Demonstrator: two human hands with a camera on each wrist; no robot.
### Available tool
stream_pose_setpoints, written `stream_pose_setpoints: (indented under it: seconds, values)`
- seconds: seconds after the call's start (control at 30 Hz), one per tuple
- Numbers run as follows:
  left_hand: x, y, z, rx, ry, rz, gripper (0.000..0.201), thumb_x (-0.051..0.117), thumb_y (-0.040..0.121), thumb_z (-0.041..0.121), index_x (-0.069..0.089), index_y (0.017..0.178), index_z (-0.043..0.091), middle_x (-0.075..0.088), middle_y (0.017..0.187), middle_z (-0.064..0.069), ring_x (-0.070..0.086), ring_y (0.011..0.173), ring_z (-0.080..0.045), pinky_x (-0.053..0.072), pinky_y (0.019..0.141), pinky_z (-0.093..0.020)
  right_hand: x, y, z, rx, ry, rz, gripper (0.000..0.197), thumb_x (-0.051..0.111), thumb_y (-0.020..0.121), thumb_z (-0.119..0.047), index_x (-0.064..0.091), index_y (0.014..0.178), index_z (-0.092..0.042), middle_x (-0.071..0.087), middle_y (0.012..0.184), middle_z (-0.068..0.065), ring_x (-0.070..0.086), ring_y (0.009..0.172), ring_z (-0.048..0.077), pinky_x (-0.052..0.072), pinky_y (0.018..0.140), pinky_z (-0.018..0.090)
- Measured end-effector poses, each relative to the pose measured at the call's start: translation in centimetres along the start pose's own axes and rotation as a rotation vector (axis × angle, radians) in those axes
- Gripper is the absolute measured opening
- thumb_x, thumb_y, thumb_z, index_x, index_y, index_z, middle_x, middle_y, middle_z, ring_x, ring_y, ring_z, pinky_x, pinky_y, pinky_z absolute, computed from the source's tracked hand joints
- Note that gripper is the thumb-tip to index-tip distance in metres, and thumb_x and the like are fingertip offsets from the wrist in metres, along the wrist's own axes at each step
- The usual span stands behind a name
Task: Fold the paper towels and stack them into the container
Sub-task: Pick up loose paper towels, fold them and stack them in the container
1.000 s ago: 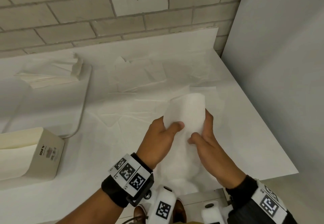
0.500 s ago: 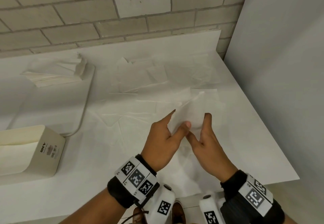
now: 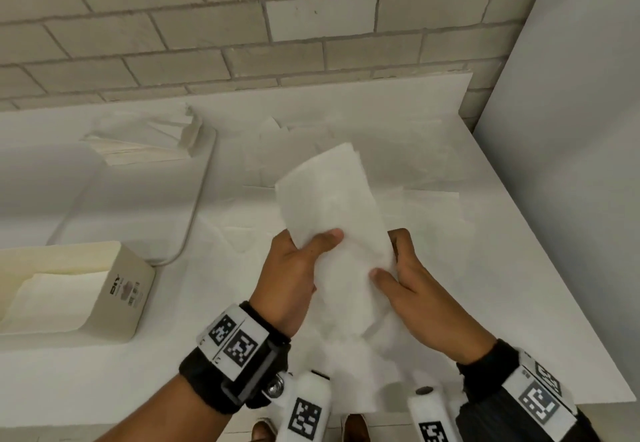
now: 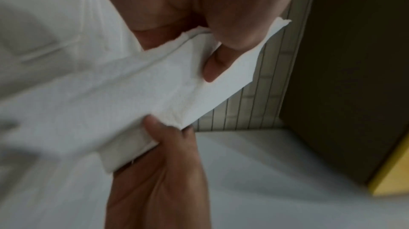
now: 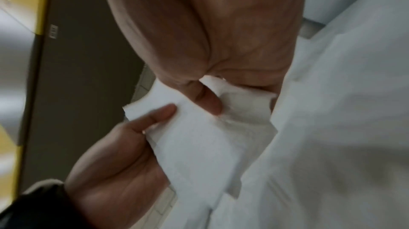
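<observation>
A: What has changed in the last second?

B: Half a second ago the paper towel (image 3: 332,220) was pinched small between the two grips, its top a crumpled point. Now it stands up from them as a long, doubled strip, its far end rounded over and well beyond the fingertips.

A: And the grips themselves?

B: The left hand (image 3: 294,275) grasps the strip's left edge, thumb across the front face and fingers behind. The right hand (image 3: 412,289) grasps the right edge the same way; its wrist view shows the thumb (image 5: 205,99) pressing the sheet against the fingers underneath. Neither grip has released. The left wrist view shows layered edges under the left thumb (image 4: 221,64), so the sheet is already doubled there.

A: Where is the towel relative to the table (image 3: 485,285)?

B: Held up off it between both grips, its lower end trailing back toward the person. More loose sheets (image 3: 429,199) lie flat on the table beyond the grips.

A: What does that mean for the task?

B: Probably one fold is made and the strip is being squared before a second fold. The container (image 3: 114,289) sits well to the left of the left grip, with a folded towel (image 3: 59,296) already lying in it, so stacking this one is not yet done.
</observation>
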State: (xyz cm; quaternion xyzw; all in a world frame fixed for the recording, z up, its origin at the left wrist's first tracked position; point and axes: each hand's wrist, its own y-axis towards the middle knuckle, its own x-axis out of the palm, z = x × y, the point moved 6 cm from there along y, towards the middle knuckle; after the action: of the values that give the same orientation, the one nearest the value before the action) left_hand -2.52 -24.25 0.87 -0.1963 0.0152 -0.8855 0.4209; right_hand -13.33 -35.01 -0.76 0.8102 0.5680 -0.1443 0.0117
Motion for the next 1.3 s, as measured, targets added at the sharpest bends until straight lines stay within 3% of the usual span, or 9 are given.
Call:
stream_pose_setpoints:
  seconds: [0.27, 0.43, 0.6, 0.7, 0.8, 1.03, 1.13, 1.2, 1.3]
  values:
    - [-16.1, -1.1, 14.2, 0.274, 0.118, 0.302, 0.026, 0.068, 0.086, 0.000, 0.072, 0.110, 0.007, 0.078, 0.106, -0.007, 0.075, 0.094, -0.021, 0.061, 0.072, -0.027, 8.2, 6.8, -9.6, -0.200, -0.184, -0.175, 0.014, 0.050, 0.102, -0.021, 0.043, 0.112, -0.026, 0.064, 0.108, -0.011, 0.067, 0.093, 0.019, 0.057, 0.081, 0.050]
    - [-28.9, -5.9, 21.7, 0.368, 0.664, 0.487, 0.039, 0.081, 0.081, 0.010, 0.072, 0.115, 0.024, 0.080, 0.087, 0.000, 0.077, 0.084, -0.017, 0.061, 0.074, -0.029, 18.3, 11.6, -15.4, -0.340, -0.240, -0.246, 0.015, 0.054, 0.100, -0.021, 0.045, 0.111, -0.026, 0.061, 0.106, -0.009, 0.063, 0.089, 0.010, 0.053, 0.068, 0.026]
    - [-39.1, -8.8, 23.4, 0.327, 1.231, 0.533, 0.050, 0.085, 0.077, 0.022, 0.061, 0.119, 0.036, 0.074, 0.076, 0.010, 0.069, 0.071, 0.002, 0.050, 0.065, -0.004, 29.7, 14.8, -18.1, -0.436, -0.472, -0.316, 0.027, 0.048, 0.101, -0.015, 0.039, 0.123, -0.027, 0.055, 0.113, -0.007, 0.057, 0.092, 0.012, 0.048, 0.074, 0.024]
    - [-42.4, -8.6, 21.0, 0.250, 1.370, 0.427, 0.065, 0.083, 0.080, 0.021, 0.050, 0.135, 0.034, 0.068, 0.074, 0.013, 0.064, 0.071, 0.003, 0.046, 0.062, -0.004, 34.2, 15.0, -16.6, -0.399, -0.724, -0.414, 0.039, 0.042, 0.101, -0.013, 0.031, 0.134, -0.031, 0.050, 0.125, -0.005, 0.055, 0.102, 0.020, 0.049, 0.088, 0.038]
    - [-43.6, -7.7, 17.6, 0.182, 1.516, 0.228, 0.067, 0.078, 0.084, 0.022, 0.044, 0.140, 0.034, 0.060, 0.073, 0.014, 0.056, 0.059, -0.004, 0.041, 0.052, -0.011, 36.5, 15.3, -14.4, -0.326, -0.954, -0.479, 0.047, 0.040, 0.100, -0.010, 0.026, 0.140, -0.028, 0.051, 0.125, -0.002, 0.057, 0.097, 0.021, 0.049, 0.079, 0.034]
    - [-42.7, -5.8, 15.7, 0.385, 1.914, -0.010, 0.034, 0.087, 0.061, 0.021, 0.070, 0.091, 0.020, 0.065, 0.075, 0.004, 0.061, 0.064, -0.018, 0.053, 0.047, -0.030, 39.2, 16.5, -10.7, -0.121, -1.314, -0.665, 0.046, 0.043, 0.094, -0.003, 0.037, 0.138, -0.014, 0.054, 0.118, 0.004, 0.054, 0.090, 0.023, 0.038, 0.069, 0.031]
    - [-41.3, -5.4, 15.7, 0.327, 1.889, -0.159, 0.021, 0.078, 0.076, 0.029, 0.070, 0.096, 0.027, 0.066, 0.084, 0.009, 0.064, 0.072, -0.012, 0.034, 0.042, -0.015, 39.9, 16.7, -10.1, -0.093, -1.391, -0.659, 0.035, 0.047, 0.091, -0.004, 0.048, 0.126, -0.009, 0.047, 0.116, 0.005, 0.047, 0.090, 0.022, 0.029, 0.058, 0.024]
    - [-41.1, -5.1, 15.0, 0.222, 1.861, -0.252, 0.021, 0.053, 0.099, 0.038, 0.066, 0.110, 0.027, 0.067, 0.101, 0.008, 0.068, 0.089, -0.015, 0.024, 0.047, -0.016, 40.0, 16.6, -9.7, -0.086, -1.374, -0.653, 0.046, 0.049, 0.093, -0.007, 0.042, 0.138, -0.008, 0.044, 0.130, 0.008, 0.051, 0.108, 0.025, 0.039, 0.069, 0.023]
    - [-42.4, -5.0, 12.6, -0.080, 1.840, -0.448, 0.053, 0.021, 0.104, 0.059, 0.060, 0.116, 0.025, 0.069, 0.104, -0.001, 0.067, 0.094, -0.024, 0.052, 0.074, -0.036, 40.3, 16.0, -9.4, -0.056, -1.319, -0.718, 0.073, 0.050, 0.096, -0.012, 0.011, 0.157, -0.016, 0.037, 0.145, 0.011, 0.048, 0.125, 0.028, 0.044, 0.100, 0.035]
